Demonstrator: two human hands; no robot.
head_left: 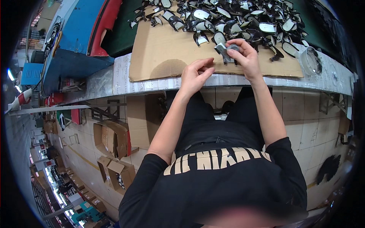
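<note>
My right hand point(246, 59) pinches a small dark grey part with a white patch point(223, 52) between thumb and fingers, just above the cardboard sheet. Its exact kind does not show. To its left, my left hand point(195, 76) is held over the sheet's near edge, thumb and forefinger apart, with nothing visible between them. Beyond both hands lies a heap of small curved black parts point(232, 24), many with white or pale oval faces. Several of these sit loose at the heap's near side, close to my right hand.
A flat cardboard sheet point(152, 57) covers much of the bench point(121, 81). A round clear tub point(312, 60) stands at the right near its edge. Blue and red machinery point(78, 34) rises at the left. Open cardboard boxes point(116, 173) rest on the tiled floor.
</note>
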